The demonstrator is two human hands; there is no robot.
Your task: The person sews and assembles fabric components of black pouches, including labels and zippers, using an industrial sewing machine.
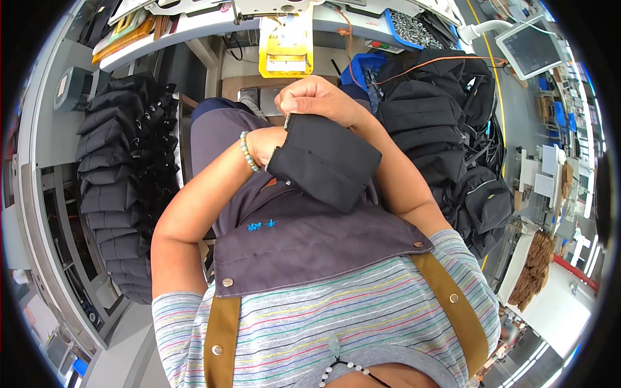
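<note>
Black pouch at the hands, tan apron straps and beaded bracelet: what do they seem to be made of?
Black pouch: matte fabric, probably woven synthetic, judging by its soft creases and seam line.
Tan apron straps: smooth, perhaps webbing or imitation leather; no weave is clear.
Beaded bracelet: round, polished-looking beads, maybe stone, glass or plastic.

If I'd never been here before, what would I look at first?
Probably the black fabric pouch in the middle, with the right hand curled at its upper edge and the left hand partly hidden by it. Next, the long row of black fabric pieces on the left and the black pile on the right. The bright yellow panel at the top stands out too.
</note>
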